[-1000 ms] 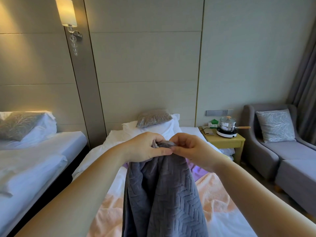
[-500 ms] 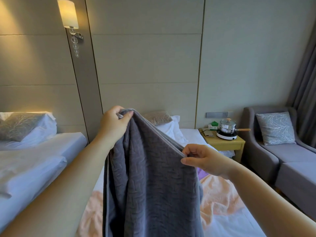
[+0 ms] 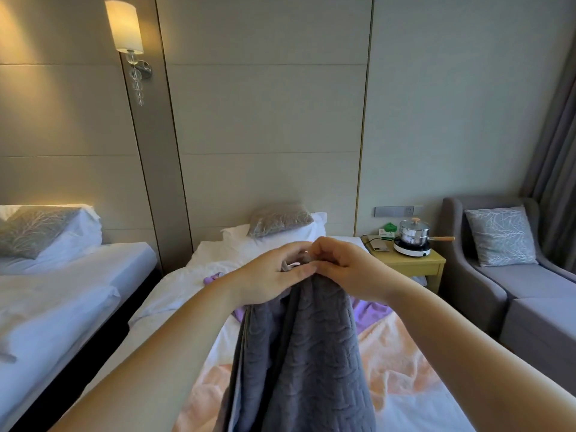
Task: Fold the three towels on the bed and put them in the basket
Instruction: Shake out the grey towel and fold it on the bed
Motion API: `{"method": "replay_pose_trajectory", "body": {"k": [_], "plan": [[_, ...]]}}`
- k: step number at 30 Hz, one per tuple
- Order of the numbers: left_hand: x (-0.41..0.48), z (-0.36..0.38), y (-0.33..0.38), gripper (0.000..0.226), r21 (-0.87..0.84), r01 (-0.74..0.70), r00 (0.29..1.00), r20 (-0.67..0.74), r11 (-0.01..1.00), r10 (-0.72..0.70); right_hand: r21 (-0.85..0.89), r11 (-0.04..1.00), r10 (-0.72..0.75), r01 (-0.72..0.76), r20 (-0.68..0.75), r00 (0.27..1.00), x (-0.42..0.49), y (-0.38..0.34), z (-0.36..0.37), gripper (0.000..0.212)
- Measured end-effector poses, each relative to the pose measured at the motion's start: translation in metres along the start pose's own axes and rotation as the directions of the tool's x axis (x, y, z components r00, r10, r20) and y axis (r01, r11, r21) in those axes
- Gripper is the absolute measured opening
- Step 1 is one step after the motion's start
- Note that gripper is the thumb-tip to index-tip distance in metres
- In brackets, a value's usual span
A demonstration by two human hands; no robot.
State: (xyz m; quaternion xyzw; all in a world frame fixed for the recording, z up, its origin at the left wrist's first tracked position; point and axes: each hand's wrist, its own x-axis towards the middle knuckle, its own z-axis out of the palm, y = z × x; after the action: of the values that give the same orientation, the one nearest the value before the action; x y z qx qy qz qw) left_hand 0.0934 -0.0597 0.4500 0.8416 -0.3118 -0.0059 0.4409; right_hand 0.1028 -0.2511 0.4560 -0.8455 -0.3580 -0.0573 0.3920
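We take this for a hotel twin room. Two white-sheeted single beds, the near bed (image 3: 174, 285) at 12 o'clock and a second bed (image 3: 62, 275) at 9 o'clock, stand against a panelled wall (image 3: 268, 120) with a lit sconce (image 3: 124, 26) at 11 o'clock. At 2 o'clock a nightstand (image 3: 411, 268) carries a lidded pot (image 3: 410, 233), and at 3 o'clock a grey sofa (image 3: 536, 310) sits beside a curtain (image 3: 554, 151).
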Motion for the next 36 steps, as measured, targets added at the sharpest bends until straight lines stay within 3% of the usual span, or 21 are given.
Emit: {"method": "replay_pose_trajectory", "body": {"k": [2,6,10,15,20,26,31,34,36], "plan": [[0.001,0.001,0.002,0.028,0.073,0.067,0.997,0.018,0.995,-0.068,-0.002,1.0,0.017,-0.017,-0.001,1.0,-0.005,0.004,-0.003,0.005],[0.006,0.001,-0.002,0.029,0.294,0.115,0.993,-0.013,0.949,-0.117,-0.025,0.998,0.062,-0.062,-0.001,0.998,-0.016,0.018,-0.002,0.006],[0.008,-0.008,-0.001,0.018,0.311,0.104,0.974,-0.225,0.945,-0.033,0.033,0.992,0.121,-0.123,0.053,0.991,-0.029,0.03,-0.003,0.005],[0.008,-0.029,-0.006,0.017,0.295,0.21,0.859,-0.51,0.932,-0.032,-0.028,0.982,0.187,-0.185,0.085,0.979,-0.039,0.04,-0.009,0.003],[0.003,-0.047,-0.013,0.016,0.188,0.23,0.759,-0.649,0.955,-0.055,-0.072,0.97,0.232,-0.23,0.024,0.972,-0.039,0.044,-0.02,0.005],[-0.009,-0.062,-0.011,0.018,0.179,0.243,0.727,-0.684,0.953,-0.057,-0.021,0.984,0.167,-0.179,-0.267,0.949,-0.03,0.043,-0.034,0.01],[-0.009,-0.079,0.01,0.015,0.205,0.177,0.72,-0.693,0.963,0.016,0.047,0.992,0.124,-0.117,-0.542,0.831,-0.007,0.028,-0.05,0.008],[-0.007,-0.084,0.008,0.011,0.167,0.164,0.74,-0.673,0.972,-0.01,0.099,0.989,0.145,-0.11,-0.508,0.849,0.004,0.018,-0.054,0.012],[-0.012,-0.076,-0.012,0.017,0.146,0.248,0.773,-0.626,0.958,-0.106,0.05,0.977,0.211,-0.21,-0.418,0.883,0.005,0.027,-0.046,0.017]]}}
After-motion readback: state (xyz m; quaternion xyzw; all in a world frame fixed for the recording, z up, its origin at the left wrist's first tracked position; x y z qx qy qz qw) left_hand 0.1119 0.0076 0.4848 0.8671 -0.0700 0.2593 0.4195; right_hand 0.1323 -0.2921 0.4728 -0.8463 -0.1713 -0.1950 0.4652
